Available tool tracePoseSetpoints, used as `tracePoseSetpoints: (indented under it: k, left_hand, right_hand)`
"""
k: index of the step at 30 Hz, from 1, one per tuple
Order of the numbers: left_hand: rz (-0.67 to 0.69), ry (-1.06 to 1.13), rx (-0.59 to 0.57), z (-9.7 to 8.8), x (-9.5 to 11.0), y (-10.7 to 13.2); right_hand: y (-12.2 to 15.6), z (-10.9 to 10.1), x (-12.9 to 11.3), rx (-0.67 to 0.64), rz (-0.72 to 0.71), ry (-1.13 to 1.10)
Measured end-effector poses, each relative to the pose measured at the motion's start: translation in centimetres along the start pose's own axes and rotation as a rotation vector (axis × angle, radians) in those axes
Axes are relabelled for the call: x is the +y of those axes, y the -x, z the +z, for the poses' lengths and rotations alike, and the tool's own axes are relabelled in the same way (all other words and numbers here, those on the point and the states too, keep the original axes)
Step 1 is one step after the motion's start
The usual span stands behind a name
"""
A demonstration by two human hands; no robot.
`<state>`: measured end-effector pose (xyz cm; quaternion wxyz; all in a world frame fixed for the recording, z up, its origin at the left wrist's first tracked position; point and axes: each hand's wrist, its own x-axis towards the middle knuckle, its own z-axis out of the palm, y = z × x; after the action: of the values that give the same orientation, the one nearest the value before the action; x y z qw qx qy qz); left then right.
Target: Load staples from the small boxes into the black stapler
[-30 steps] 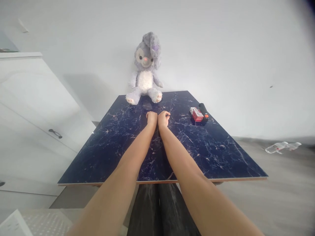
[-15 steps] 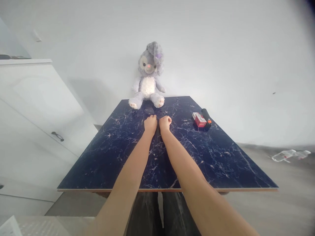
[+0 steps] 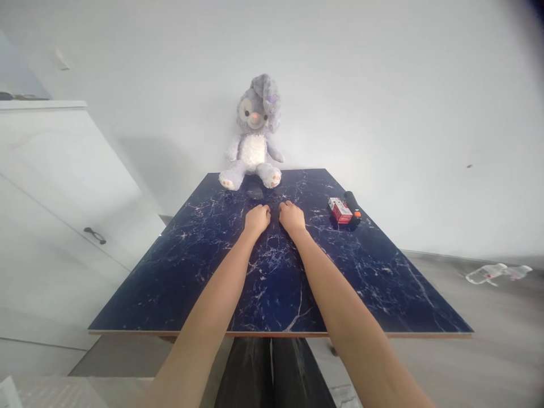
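Note:
Both my arms reach out over a dark blue marbled table (image 3: 365,283). My left hand (image 3: 256,219) and my right hand (image 3: 291,217) rest side by side on the tabletop, a small gap between them, each with the fingers curled under into a loose fist. I see nothing held in either hand. A grey and white plush rabbit (image 3: 252,136) sits upright at the table's far edge against the wall, just beyond my hands. A small red and white box (image 3: 339,210) lies to the right of my right hand, with a black and orange object (image 3: 352,206) beside it.
A white cabinet (image 3: 55,187) with a dark handle stands close on the left. A white wall rises behind the table. Crumpled clear plastic bottles (image 3: 497,273) lie on the grey floor at the right. My dark-clothed legs show under the table's near edge.
My two fists, pressed together a second ago, have drawn slightly apart and back toward me. The view has shifted a little; the rabbit and the box stay where they were.

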<state>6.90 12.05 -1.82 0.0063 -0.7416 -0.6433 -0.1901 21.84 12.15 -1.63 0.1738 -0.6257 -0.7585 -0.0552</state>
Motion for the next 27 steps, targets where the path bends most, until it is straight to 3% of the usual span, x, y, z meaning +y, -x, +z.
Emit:
tracePoseSetpoints:
  k: [10, 14, 21, 24, 27]
  left_hand:
    - [0.023, 0.0, 0.026, 0.6, -0.4, -0.3]
    - [0.038, 0.015, 0.031, 0.4, -0.6, -0.4]
    - [0.094, 0.061, 0.031, -0.2, -0.3, 0.7]
    - [0.133, 0.075, 0.027, -0.9, -0.5, 2.0]
    - [0.159, 0.082, 0.037, -2.3, -3.1, 3.4]
  right_hand:
    - [-0.1, 0.5, 0.5, -0.036, -0.018, -0.17]
    - [0.1, 0.3, 0.7, 0.008, -0.044, -0.238]
    - [2.9, -0.3, 0.7, 0.062, 0.036, -0.283]
    - [5.1, -1.0, 0.6, 0.202, 0.05, -0.293]
    - [6.9, -2.1, 2.4, 0.403, 0.023, -0.3]
